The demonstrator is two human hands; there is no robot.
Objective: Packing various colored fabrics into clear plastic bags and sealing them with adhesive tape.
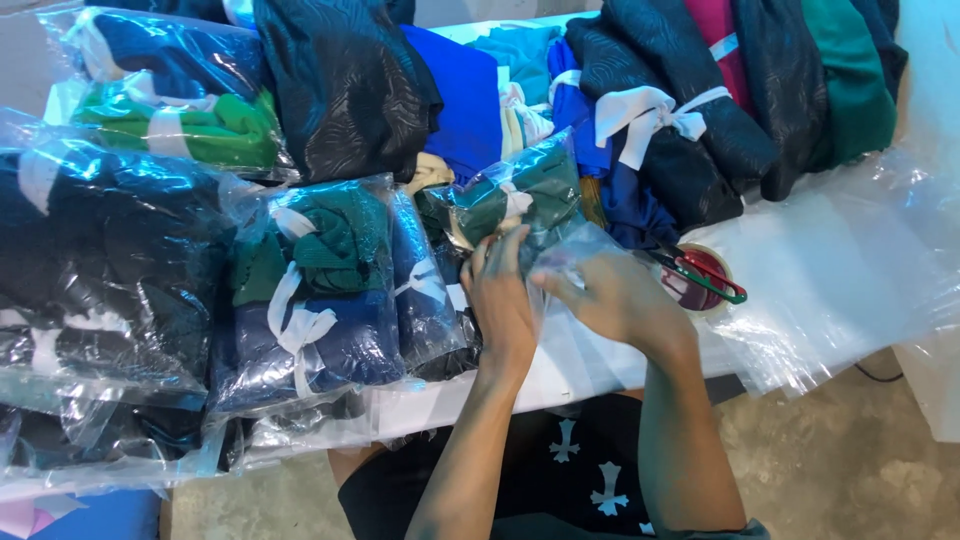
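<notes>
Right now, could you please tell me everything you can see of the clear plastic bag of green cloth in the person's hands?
The clear plastic bag of green cloth is thin, crinkled and glossy. Inside lies folded dark green fabric tied with a white ribbon. It lies tilted on the table among other bundles, its loose near end gathered between the left hand and the right hand, whose fingers pinch the film.
</notes>
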